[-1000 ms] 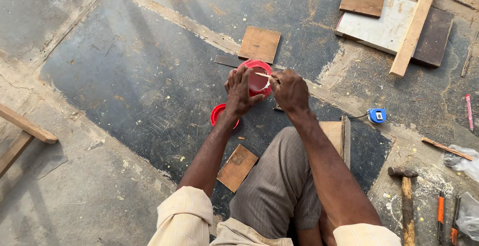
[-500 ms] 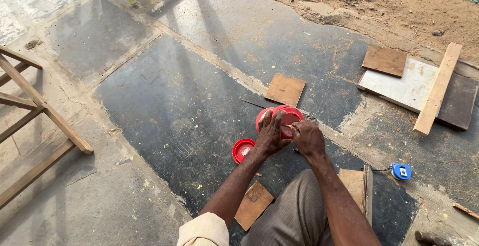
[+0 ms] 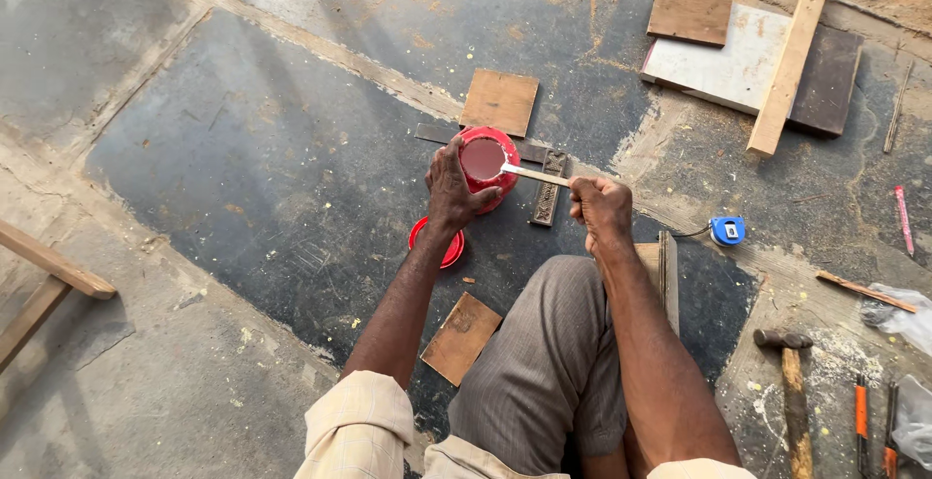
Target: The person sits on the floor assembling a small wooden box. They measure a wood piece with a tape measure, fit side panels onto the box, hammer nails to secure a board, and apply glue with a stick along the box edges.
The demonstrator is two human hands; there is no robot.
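Since half a second before, the view had swung back toward the right, so the hammer point(image 3: 794, 396) and the tape measure point(image 3: 727, 231) were in sight again, and the right hand point(image 3: 602, 211) had moved away from the can point(image 3: 488, 166) to its right side. The left hand point(image 3: 452, 191) stayed on the can.

The step in hand seemed to be the stirring of the can's content, or taking some of it out with the stick point(image 3: 534, 175). The left hand was wrapped around the left wall of the can, fingers closed on it, and kept it upright on the dark floor point(image 3: 243, 168). The right hand was closed on the near end of the stick; the far tip lay over the open mouth, at or just above the liquid. I could not tell if the tip touched it. The next move, in my judgement, called for a firm hold on the can, so that it did not tip, and a slow stick, so that nothing dripped.

The can was red, round and open, with a pale pinkish liquid inside, quite full. Its red lid point(image 3: 439, 243) lay on the floor just beside it, under the left wrist. A small board point(image 3: 500, 102) lay just behind the can, and a dark carved strip point(image 3: 548, 188) beside it.
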